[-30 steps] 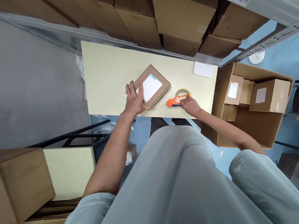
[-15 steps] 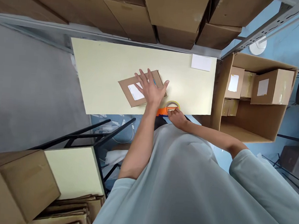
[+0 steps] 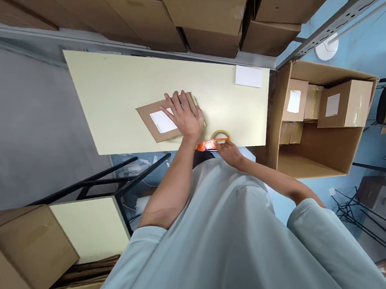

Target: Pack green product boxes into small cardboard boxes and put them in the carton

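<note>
A flat cardboard box [image 3: 150,116] with a white label [image 3: 162,121] lies tilted on the pale table [image 3: 117,83]. My left hand [image 3: 185,117] rests across its right part, fingers spread, covering some of the label and the box's right end. Close to the table's front edge, my right hand [image 3: 229,152] is closed around an orange tape dispenser [image 3: 207,145]. A yellowish roll of tape [image 3: 221,132] sits on the dispenser, just right of the box and apart from it.
White paper [image 3: 248,76] lies at the table's back right. A large open carton [image 3: 321,165] holding several smaller boxes stands to the right. Cardboard boxes [image 3: 203,11] line the shelf above the far edge. Black metal bars [image 3: 110,178] and another carton [image 3: 34,248] are at lower left.
The view has shifted, so the table and box appear further left. My left hand stays on the box, its fingers slightly less spread. My right hand still grips the tape dispenser.
</note>
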`<state>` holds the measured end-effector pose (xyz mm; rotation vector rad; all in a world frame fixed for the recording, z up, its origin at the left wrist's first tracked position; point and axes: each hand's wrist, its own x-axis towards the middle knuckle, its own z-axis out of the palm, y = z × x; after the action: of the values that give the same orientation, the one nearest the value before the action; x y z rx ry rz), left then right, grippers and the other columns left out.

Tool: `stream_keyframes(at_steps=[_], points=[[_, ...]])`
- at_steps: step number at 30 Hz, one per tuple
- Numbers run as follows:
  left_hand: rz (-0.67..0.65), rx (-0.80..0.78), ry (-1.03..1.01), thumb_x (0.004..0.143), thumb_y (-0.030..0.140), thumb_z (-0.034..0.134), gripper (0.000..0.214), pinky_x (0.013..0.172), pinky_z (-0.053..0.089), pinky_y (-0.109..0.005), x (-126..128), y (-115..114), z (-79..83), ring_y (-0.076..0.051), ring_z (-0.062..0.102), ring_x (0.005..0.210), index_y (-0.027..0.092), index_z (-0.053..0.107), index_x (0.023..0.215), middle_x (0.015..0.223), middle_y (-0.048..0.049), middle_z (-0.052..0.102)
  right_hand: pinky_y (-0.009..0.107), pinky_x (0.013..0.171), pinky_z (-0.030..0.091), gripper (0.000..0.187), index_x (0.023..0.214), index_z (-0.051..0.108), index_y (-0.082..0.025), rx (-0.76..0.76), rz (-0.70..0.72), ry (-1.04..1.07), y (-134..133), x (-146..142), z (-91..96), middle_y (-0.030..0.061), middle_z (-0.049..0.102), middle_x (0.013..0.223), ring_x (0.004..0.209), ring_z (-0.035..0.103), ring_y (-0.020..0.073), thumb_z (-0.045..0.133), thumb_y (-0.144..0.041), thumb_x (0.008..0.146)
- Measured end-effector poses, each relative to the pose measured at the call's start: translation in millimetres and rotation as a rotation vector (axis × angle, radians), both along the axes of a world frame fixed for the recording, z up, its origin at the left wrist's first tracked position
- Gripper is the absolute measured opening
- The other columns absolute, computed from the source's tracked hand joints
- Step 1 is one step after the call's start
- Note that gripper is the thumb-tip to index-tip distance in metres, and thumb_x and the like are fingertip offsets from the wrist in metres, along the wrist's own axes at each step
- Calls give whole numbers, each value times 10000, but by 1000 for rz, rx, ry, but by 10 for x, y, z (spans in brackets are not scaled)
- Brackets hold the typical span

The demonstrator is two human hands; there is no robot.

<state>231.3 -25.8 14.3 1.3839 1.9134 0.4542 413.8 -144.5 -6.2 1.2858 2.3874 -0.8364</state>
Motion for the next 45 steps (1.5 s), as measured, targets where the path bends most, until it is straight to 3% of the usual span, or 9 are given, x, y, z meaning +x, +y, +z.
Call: stream_keyframes(at_steps=[5, 8, 14, 20, 22, 25, 30, 37, 45], points=[[29, 87, 168, 1071, 574, 468, 820, 1392, 47, -702, -22, -40, -137, -303, -147, 1813, 103, 430, 1742, 1906, -169, 314, 463, 1139, 502, 267, 1288, 726, -36, -19, -7, -133, 81, 821, 120, 232, 846, 1107, 1054, 801, 339, 537, -152, 1139], [-57, 96, 138, 1060, 604, 455, 871, 1419, 22, -677, -54, -70, -141, -311, -106, 1820, 84, 403, 1757, 1901, -170, 327, 480, 1124, 501, 281, 1265, 717, -31, 37, -13, -166, 269, 959, 93, 251, 838, 1107, 1042, 789, 356, 502, -182, 1165], [-482, 88, 27, 1047, 516, 549, 704, 1470, -21, -631, -345, -121, -25, -321, 103, 1828, 204, 576, 1678, 1875, -135, 407, 507, 1181, 495, 280, 1311, 704, -23, 91, 19, -70, 731, 480, -80, 253, 849, 1177, 1084, 793, 341, 514, -113, 1126], [-637, 144, 49, 1032, 288, 584, 532, 1466, -1, -666, -739, -537, -40, -327, 125, 1825, 270, 699, 1552, 1907, -83, 343, 495, 1174, 529, 384, 1417, 659, 9, 86, 274, -85, 536, -175, 16, 242, 860, 1200, 1114, 817, 326, 472, -30, 1083], [-570, 159, 60, 1017, 292, 633, 512, 1451, -16, -704, -733, -728, -72, -352, 110, 1826, 288, 726, 1521, 1919, -76, 315, 473, 1158, 542, 370, 1369, 680, 2, 68, 304, -103, 416, -369, 57, 235, 862, 1175, 1104, 818, 316, 440, -14, 1087], [-219, 171, 142, 1000, 397, 728, 655, 1400, -52, -792, -566, -881, -150, -426, -25, 1821, 283, 645, 1640, 1943, -120, 229, 442, 1160, 544, 344, 1273, 710, -21, 43, 297, -135, 277, -566, 85, 228, 859, 1162, 1102, 816, 300, 420, 6, 1090], [281, 55, 243, 897, 589, 870, 1061, 1344, 16, -878, -242, -733, -330, -547, -169, 1773, 243, 434, 1800, 1958, -206, 34, 441, 1166, 546, 351, 1329, 685, -23, 33, 276, -160, 151, -614, 63, 216, 852, 1197, 1114, 803, 291, 421, 3, 1099], [197, 20, 251, 886, 492, 882, 995, 1392, 131, -780, -312, -750, -320, -537, -84, 1793, 277, 493, 1776, 1964, -172, 70, 469, 1215, 517, 507, 1499, 663, -66, -10, 151, 7, 33, -431, 14, 182, 845, 1254, 1135, 779, 301, 361, 6, 1098], [51, 33, 308, 867, 466, 888, 1019, 1387, 103, -763, -470, -824, -340, -553, -16, 1789, 279, 489, 1785, 1955, -188, 121, 487, 1205, 436, 463, 1409, 693, 26, -95, 149, -217, 41, 711, 223, 281, 812, 1228, 1180, 756, 380, 352, -175, 1169]])
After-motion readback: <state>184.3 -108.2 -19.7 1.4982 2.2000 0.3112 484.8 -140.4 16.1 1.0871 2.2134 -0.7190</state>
